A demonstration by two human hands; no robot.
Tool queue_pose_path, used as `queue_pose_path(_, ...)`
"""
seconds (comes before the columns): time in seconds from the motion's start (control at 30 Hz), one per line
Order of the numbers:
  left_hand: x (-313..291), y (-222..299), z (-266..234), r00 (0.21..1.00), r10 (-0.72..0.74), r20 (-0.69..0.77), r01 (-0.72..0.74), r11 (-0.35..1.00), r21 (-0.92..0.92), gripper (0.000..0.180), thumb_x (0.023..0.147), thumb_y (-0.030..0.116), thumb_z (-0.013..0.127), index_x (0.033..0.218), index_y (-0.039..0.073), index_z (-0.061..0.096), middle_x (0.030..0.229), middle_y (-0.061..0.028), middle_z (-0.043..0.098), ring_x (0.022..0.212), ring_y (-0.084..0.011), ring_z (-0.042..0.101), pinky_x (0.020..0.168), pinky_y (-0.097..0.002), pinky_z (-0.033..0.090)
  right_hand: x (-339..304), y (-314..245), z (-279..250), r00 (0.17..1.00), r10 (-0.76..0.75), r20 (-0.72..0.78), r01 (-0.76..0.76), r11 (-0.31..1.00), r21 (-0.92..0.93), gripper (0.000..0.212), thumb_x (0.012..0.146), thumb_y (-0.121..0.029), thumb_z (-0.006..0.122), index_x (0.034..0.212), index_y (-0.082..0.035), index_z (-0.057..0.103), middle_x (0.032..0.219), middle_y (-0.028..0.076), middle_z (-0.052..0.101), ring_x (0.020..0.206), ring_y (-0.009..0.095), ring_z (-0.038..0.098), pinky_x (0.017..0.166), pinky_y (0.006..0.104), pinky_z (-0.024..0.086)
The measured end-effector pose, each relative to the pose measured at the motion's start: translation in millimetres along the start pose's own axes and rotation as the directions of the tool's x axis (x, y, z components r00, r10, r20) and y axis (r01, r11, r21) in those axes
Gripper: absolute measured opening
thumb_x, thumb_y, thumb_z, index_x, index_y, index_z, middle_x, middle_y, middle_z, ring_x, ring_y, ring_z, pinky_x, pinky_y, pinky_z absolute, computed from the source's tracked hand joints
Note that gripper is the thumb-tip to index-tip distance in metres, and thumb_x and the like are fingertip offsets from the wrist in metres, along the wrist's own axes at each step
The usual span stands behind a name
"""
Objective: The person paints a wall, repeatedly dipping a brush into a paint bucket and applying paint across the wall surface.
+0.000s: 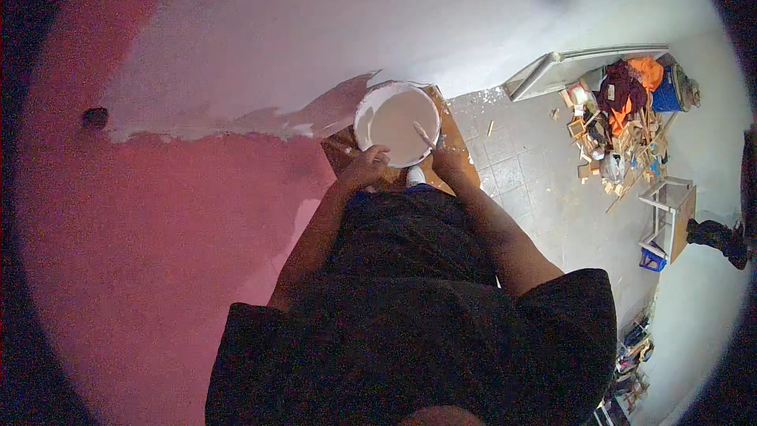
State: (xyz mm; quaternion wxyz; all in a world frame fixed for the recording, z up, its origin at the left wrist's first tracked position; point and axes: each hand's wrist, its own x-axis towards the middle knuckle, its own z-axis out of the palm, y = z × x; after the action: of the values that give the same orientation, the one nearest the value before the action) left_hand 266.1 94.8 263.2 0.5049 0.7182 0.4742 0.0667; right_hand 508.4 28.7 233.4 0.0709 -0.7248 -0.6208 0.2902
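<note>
A round white bucket [361, 128] stands in front of me on a brown wooden board [456, 142] spotted with white. Inside it is a smooth, pale, creamy mix [394, 132]. My left hand [367, 166] is at the bucket's near left rim, its fingers bent over the edge. At the near right side, my right hand [448, 162] is closed around a slim, pale, stick-like tool [424, 134]. The tool slants over the rim, with its far end over or in the mix; its exact kind is not clear.
A wall [260, 47] rises beyond the bucket, with a ragged edge of pale coating. On the tiled floor to the right are a heap of wood pieces [623, 146], a blue drum [669, 88], a small table [676, 213] and a blue crate [652, 258]. A white shoe [415, 177] shows below the bucket.
</note>
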Motion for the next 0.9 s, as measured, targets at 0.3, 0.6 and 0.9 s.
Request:
queue_pose_path(0.3, -5.2, -4.6, 3.3, 0.996, 0.083, -0.039, -0.088, 0.980, -0.176, 0.037, 0.088, 0.021, 0.056, 0.121, 0.005, 0.047, 0.104, -0.0154, 0.063, 0.100, -0.0266, 0.061, 0.088, -0.0384, 0.047, 30.5, 39.7, 65.8, 0.989, -0.145, 0.000, 0.144, 0.979, -0.144, 0.020, 0.077, -0.011, 0.053, 0.094, -0.003, 0.061, 0.074, 0.016, 0.064, 0.068, 0.035, 0.064, 0.062, 0.0502, 0.049)
queue_pose_path(0.6, -5.5, 1.9, -0.3, 0.983, -0.127, 0.130, 0.127, 0.992, 0.007, 0.027, 0.089, 0.018, 0.052, 0.110, 0.003, 0.063, 0.103, -0.0152, 0.066, 0.099, -0.0257, 0.062, 0.089, -0.0362, 0.047, 51.9, 37.3, 62.4, 0.898, -0.096, 0.429, -0.257, 0.676, 0.690, 0.031, 0.091, -0.031, 0.057, 0.098, -0.001, 0.060, 0.069, 0.006, 0.056, 0.059, 0.016, 0.056, 0.051, 0.0321, 0.049)
queue_pose_path(0.9, 2.0, 34.6, -7.1, 0.997, 0.051, -0.052, -0.057, 0.991, -0.123, 0.026, 0.091, 0.016, 0.049, 0.107, 0.001, 0.064, 0.105, -0.0134, 0.066, 0.098, -0.0237, 0.062, 0.089, -0.0351, 0.048, 54.2, -60.9, -65.5, 0.910, -0.373, 0.183, -0.034, 0.373, 0.927, 0.026, 0.094, -0.027, 0.055, 0.100, -0.003, 0.060, 0.071, -0.002, 0.051, 0.058, 0.007, 0.045, 0.055, 0.0225, 0.040)
